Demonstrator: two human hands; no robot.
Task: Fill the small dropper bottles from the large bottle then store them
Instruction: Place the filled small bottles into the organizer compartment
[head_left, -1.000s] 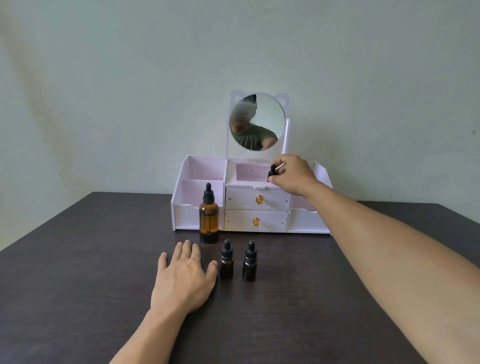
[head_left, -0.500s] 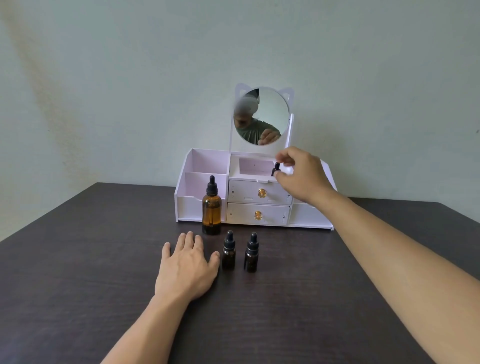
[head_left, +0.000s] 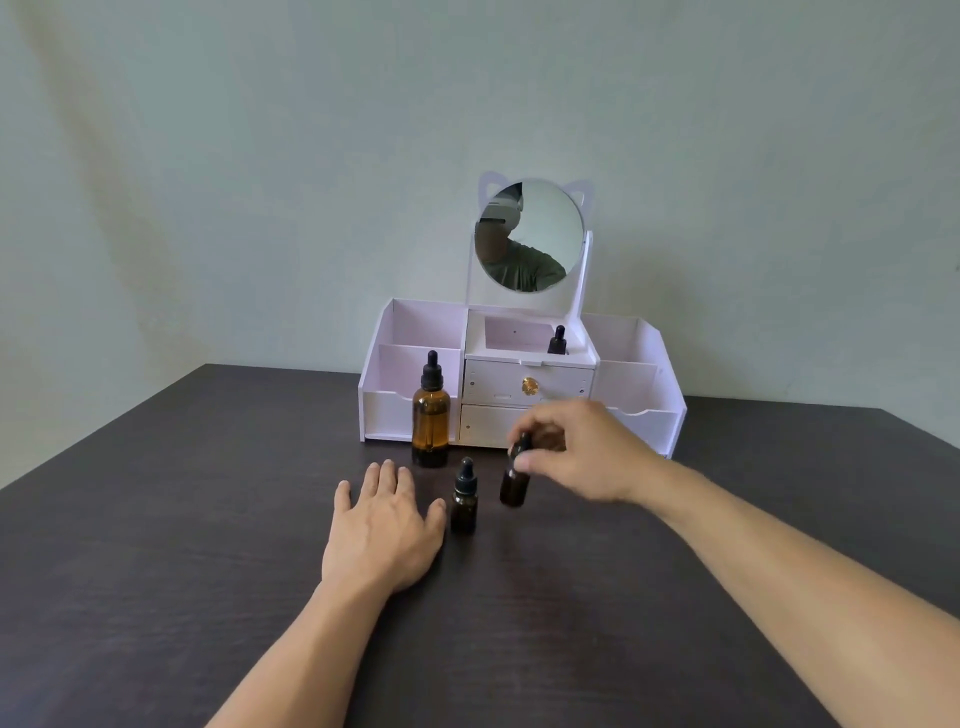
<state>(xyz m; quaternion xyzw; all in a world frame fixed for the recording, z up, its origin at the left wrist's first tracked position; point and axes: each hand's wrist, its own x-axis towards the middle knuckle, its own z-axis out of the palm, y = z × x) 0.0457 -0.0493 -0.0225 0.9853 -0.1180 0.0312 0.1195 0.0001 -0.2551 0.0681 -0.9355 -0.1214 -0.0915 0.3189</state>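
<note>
Organizer (head_left: 644, 421) (mirrored) behind right hand (head_left: 582, 452) — pinching dropper bottle (head_left: 515, 480).

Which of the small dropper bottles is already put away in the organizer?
The small bottle in the top middle compartment of the white organizer, below the mirror. The other two are at the table: one standing, one in the right hand.

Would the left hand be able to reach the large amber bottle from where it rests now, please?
Probably yes. The left hand lies flat on the table, and the large amber bottle stands just beyond its fingertips with nothing between; the nearest small dropper bottle stands off to the side.
</note>
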